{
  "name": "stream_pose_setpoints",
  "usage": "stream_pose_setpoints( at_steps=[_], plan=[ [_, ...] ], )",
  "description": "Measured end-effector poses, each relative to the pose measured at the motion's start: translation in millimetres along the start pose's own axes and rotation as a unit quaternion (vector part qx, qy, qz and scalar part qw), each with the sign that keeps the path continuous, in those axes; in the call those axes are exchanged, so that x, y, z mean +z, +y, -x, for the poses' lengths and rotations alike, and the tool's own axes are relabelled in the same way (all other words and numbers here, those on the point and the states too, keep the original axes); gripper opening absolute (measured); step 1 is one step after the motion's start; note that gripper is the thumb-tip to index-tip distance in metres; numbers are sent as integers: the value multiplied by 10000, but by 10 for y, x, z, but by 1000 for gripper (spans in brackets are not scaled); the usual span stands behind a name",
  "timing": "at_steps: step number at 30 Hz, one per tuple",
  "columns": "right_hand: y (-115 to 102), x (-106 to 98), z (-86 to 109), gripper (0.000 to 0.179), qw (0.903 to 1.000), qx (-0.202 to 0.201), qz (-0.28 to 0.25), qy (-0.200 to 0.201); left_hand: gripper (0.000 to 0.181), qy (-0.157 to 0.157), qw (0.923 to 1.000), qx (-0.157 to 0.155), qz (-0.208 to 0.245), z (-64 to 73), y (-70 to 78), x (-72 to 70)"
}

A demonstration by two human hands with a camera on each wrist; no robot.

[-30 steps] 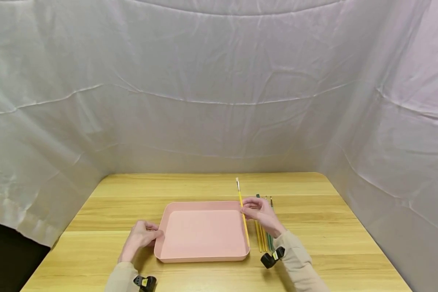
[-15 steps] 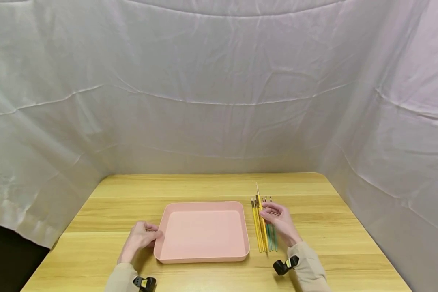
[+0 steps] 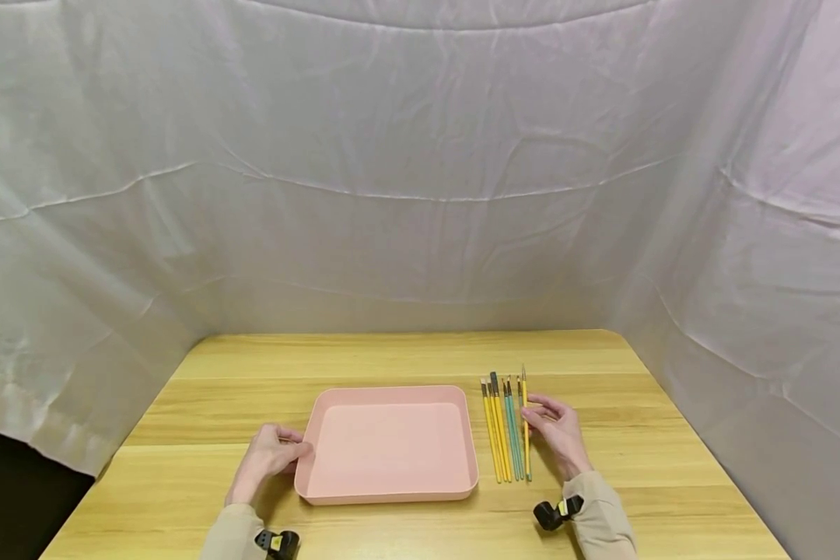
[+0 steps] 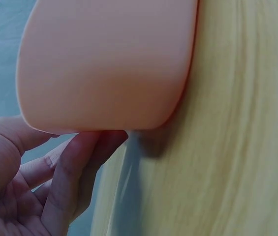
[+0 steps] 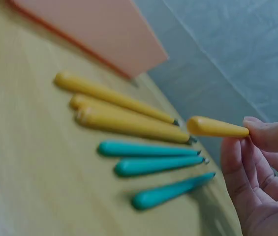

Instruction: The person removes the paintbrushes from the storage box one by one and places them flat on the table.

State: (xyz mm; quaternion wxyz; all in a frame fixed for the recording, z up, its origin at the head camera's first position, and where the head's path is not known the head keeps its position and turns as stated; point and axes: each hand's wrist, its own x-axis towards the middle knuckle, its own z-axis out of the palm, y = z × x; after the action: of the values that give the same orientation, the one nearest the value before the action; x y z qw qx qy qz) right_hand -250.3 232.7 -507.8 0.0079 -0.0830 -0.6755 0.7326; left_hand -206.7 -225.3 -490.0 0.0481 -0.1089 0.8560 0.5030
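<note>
My left hand [image 3: 266, 460] pinches the left wall of a shallow pink tray [image 3: 395, 447]; in the left wrist view the thumb is at the rim and the fingertips at the outer wall. Right of the tray, my right hand [image 3: 558, 432] holds a yellow-handled paintbrush [image 5: 217, 127] between thumb and fingers. Its slim bristle tip points away from me. In the right wrist view this brush is raised above the others. Side by side on the table lie yellow paintbrushes [image 5: 131, 123] nearer the tray and teal paintbrushes [image 5: 151, 149] nearer my right hand.
The wooden table [image 3: 392, 358] has light grey cloth [image 3: 420, 257] hung behind it and along both sides. A dark gap [image 3: 21, 490] shows at the lower left. Each wrist wears a small black camera, such as the right camera [image 3: 556, 513].
My right hand has carried the yellow paintbrush rightward, from over the tray's right edge, across the row, to its right side. The left hand and tray have stayed in place.
</note>
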Motion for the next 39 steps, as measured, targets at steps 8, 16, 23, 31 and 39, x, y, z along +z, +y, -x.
stream_pose_setpoints(
  at_steps=[8, 16, 23, 31, 39],
  plan=[
    [111, -65, -59, 44, 9946, -189, 963, 350, 31, 42, 9999, -4, -102, 5, 5, -4],
    [166, -93, -125, 40, 9803, -475, 1847, 507, 30, 45, 9999, 12, -104, 3, 1, -11],
    [189, -118, -136, 39, 9689, -578, 2361, 460, 29, 37, 9999, 23, -151, -6, -8, -11],
    [203, -141, -120, 32, 9590, -795, 2688, 407, 30, 23, 9999, -1, -140, -18, -9, 3],
    [210, -138, -135, 32, 9553, -849, 2796, 445, 30, 28, 9999, -20, -132, -28, -24, 1]
  ],
)
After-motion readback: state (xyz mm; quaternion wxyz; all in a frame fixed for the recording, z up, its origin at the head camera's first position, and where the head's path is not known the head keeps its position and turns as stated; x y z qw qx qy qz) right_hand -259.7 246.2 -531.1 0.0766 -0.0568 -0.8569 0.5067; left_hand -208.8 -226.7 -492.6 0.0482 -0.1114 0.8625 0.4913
